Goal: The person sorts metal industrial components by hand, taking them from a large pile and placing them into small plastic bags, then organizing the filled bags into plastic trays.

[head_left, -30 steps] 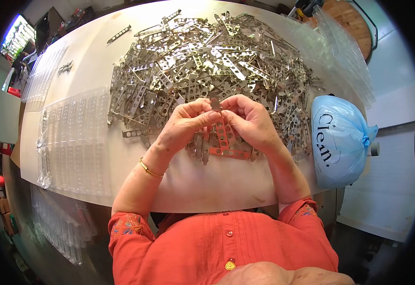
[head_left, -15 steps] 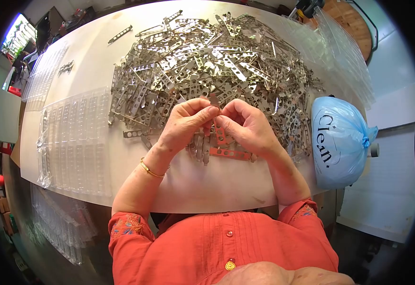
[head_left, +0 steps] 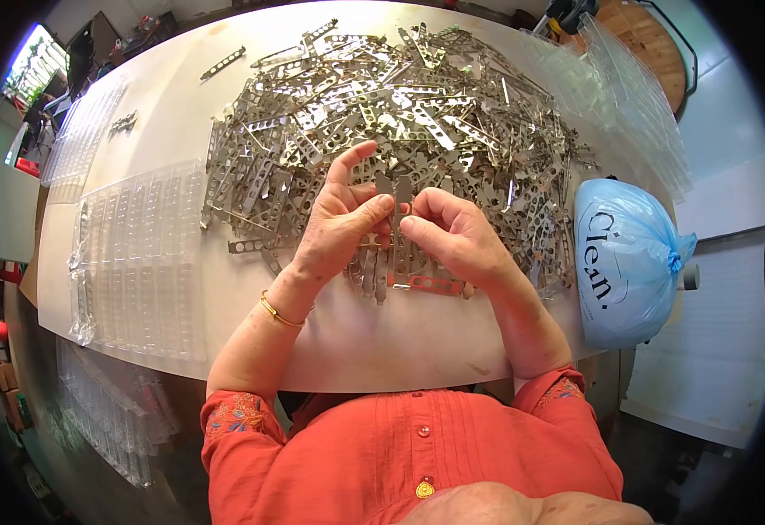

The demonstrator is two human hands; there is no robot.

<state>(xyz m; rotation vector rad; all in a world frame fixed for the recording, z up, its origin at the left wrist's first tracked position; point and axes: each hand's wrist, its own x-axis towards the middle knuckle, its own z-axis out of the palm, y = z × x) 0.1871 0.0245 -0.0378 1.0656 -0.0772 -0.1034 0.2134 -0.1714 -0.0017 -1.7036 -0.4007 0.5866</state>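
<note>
My left hand (head_left: 337,220) pinches a flat metal strip between thumb and fingers, its index finger raised away. The rounded top of that strip (head_left: 384,184) sticks up above the thumb. Close beside it, my right hand (head_left: 454,233) grips a second perforated metal strip (head_left: 403,255) that hangs down past the fingertips. Whether the two strips touch is hard to tell. Just below the hands lie several loose strips (head_left: 367,278) and one reflecting red (head_left: 435,284). Behind both hands spreads a large heap of perforated metal strips (head_left: 374,114).
Clear plastic trays (head_left: 137,262) lie at the left of the white table (head_left: 382,354). Small metal pieces (head_left: 123,123) and a lone strip (head_left: 223,64) sit farther back. A tied blue bag (head_left: 628,271) stands at the right, with clear plastic sheets (head_left: 636,96) behind it.
My left index finger has lifted and straightened upward. Two strip ends now show side by side between my hands, and the right-hand strip has turned from red-reflecting to grey.
</note>
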